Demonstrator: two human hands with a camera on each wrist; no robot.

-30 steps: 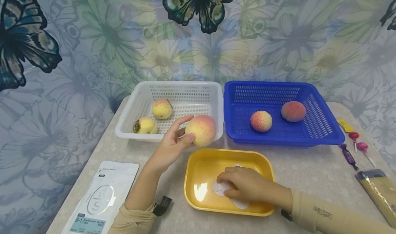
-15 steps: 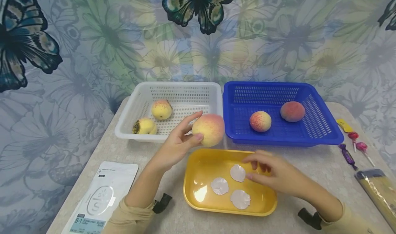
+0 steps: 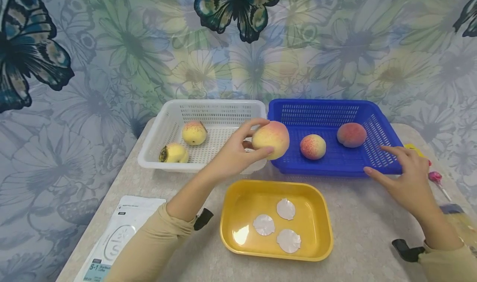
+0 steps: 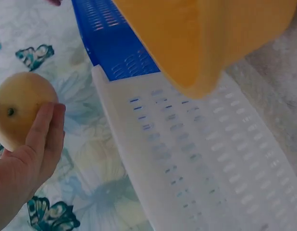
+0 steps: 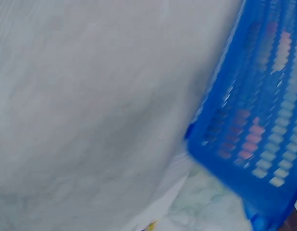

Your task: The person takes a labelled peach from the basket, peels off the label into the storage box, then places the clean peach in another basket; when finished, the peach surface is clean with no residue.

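My left hand (image 3: 238,149) grips a yellow-pink peach (image 3: 271,139) in the air over the gap between the white basket (image 3: 169,120) and the blue basket (image 3: 387,149). The left wrist view shows that peach (image 4: 18,108) against my fingers (image 4: 45,139). My right hand (image 3: 402,178) hovers open, fingers spread, by the blue basket's front right corner, holding nothing. Two peaches (image 3: 314,146) (image 3: 352,134) lie in the blue basket. In the white basket lie a peach (image 3: 193,132) and a yellow fruit (image 3: 173,153). The right wrist view shows only blurred table and the blue basket (image 5: 264,120).
A yellow tray (image 3: 316,249) with three round white paper discs (image 3: 263,224) sits at the table's front. A white pouch (image 3: 119,236) lies front left. Wrapped sweets (image 3: 436,177) and a packet (image 3: 466,228) lie at the right edge. A patterned curtain hangs behind.
My left hand carried the peach rightward from the white basket's front toward the blue basket. My right hand left the discs in the yellow tray and moved right to the blue basket's corner.
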